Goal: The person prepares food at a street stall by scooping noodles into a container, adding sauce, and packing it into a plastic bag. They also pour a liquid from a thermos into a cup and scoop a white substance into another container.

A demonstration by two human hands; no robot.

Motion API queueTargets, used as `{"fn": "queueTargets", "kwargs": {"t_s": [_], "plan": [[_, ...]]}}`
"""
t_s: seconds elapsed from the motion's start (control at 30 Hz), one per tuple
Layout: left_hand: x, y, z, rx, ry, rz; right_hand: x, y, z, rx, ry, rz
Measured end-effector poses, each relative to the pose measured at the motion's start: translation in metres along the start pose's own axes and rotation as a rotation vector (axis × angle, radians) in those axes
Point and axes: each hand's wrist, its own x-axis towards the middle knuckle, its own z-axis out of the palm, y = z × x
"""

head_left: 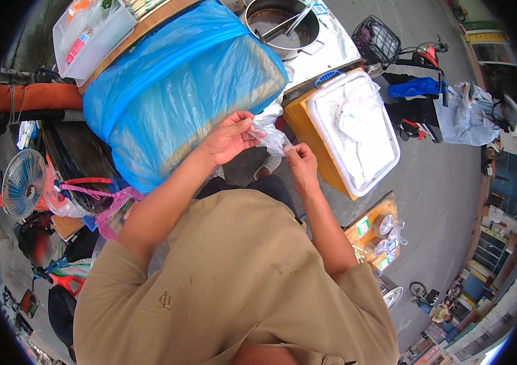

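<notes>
The left hand (232,139) and right hand (303,165) are apart, with a thin clear plastic bag (272,135) between them.
The bag's long axis slants from upper left down to the right; its bulk lies nearer to the left hand, whose curled fingers touch it, but I cannot tell how firmly. The right hand pinches the lower right end, between the blue plastic cover (167,91) and the white tray (333,146).
</notes>
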Motion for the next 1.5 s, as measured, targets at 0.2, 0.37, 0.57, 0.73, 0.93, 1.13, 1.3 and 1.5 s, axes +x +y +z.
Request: {"fn": "queueTargets", "kwargs": {"t_s": [0.2, 0.37, 0.57, 0.73, 0.93, 1.13, 1.3, 1.5], "plan": [[0.043, 0.004, 0.026, 0.263, 0.089, -0.057, 0.015, 0.027, -0.047, -0.437, -0.096, 0.109], [0.075, -0.013, 0.083, 0.492, -0.201, -0.195, 0.012, -0.068, -0.044, -0.493, -0.265, -0.411], [0.127, 0.000, 0.122, 1.402, -0.385, -0.006, 0.067, -0.067, -0.104, 0.080, -0.390, -0.099], [0.156, -0.006, 0.136, 2.138, -0.227, 0.122, 0.081, -0.119, -0.150, 0.172, -0.388, 0.022], [0.185, -0.007, 0.124, 2.154, 0.050, 0.318, 0.131, -0.138, -0.164, -0.026, -0.352, -0.160], [0.212, 0.009, 0.124, 1.587, 0.284, 0.224, 0.176, -0.148, -0.151, -0.057, -0.246, -0.366], [0.245, 0.036, 0.086, 1.961, 0.125, 0.352, 0.218, -0.142, -0.142, -0.793, -0.048, -0.477], [0.284, 0.064, 0.045, 2.212, 0.039, 0.084, 0.260, -0.172, -0.098, -1.023, 0.000, -0.672]]}}
